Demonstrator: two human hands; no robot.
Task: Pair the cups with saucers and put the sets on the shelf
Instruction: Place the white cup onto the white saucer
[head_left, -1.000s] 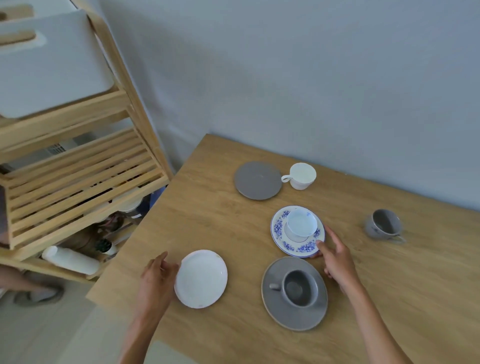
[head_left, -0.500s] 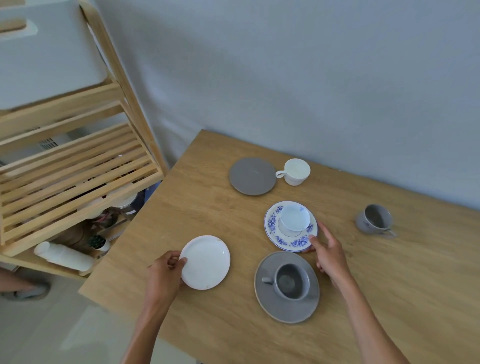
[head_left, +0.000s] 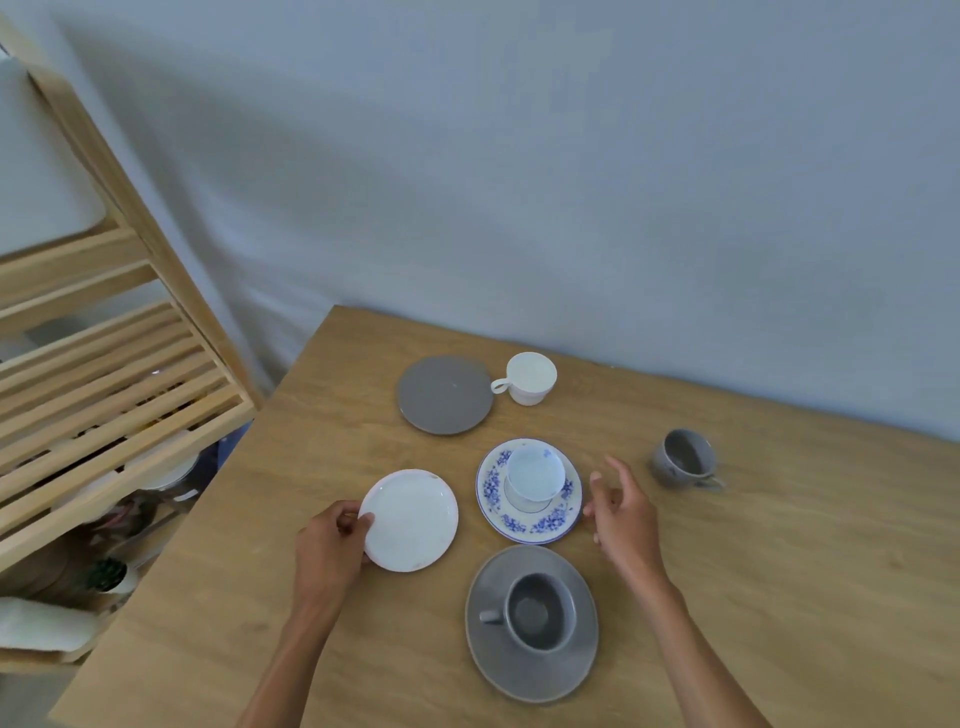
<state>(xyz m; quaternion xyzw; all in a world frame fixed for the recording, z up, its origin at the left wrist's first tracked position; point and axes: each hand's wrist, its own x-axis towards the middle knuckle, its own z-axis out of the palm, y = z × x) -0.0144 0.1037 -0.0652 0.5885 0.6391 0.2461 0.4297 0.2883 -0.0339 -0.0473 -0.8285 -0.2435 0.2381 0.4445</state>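
The left hand (head_left: 332, 545) gripped the round white saucer (head_left: 410, 519) by its edge at nine o'clock, fingers (head_left: 363, 521) closed on the rim, above the wooden table (head_left: 779, 571). The right hand (head_left: 623, 519) hung with fingers spread, at three o'clock of the blue flower saucer (head_left: 540, 525) that held a pale blue cup (head_left: 535, 473). The plain white cup (head_left: 530, 376) stood at twelve o'clock, just beside the bare grey saucer (head_left: 444, 395).

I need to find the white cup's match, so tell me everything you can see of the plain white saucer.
The white saucer is round, plain and glossy, apparently glazed ceramic, with a shallow raised rim and no cup on it. It sits at the near left of the wooden table, left of the blue-flowered saucer. The left hand grips its left edge, thumb on top; whether it rests flat or is slightly lifted is unclear.
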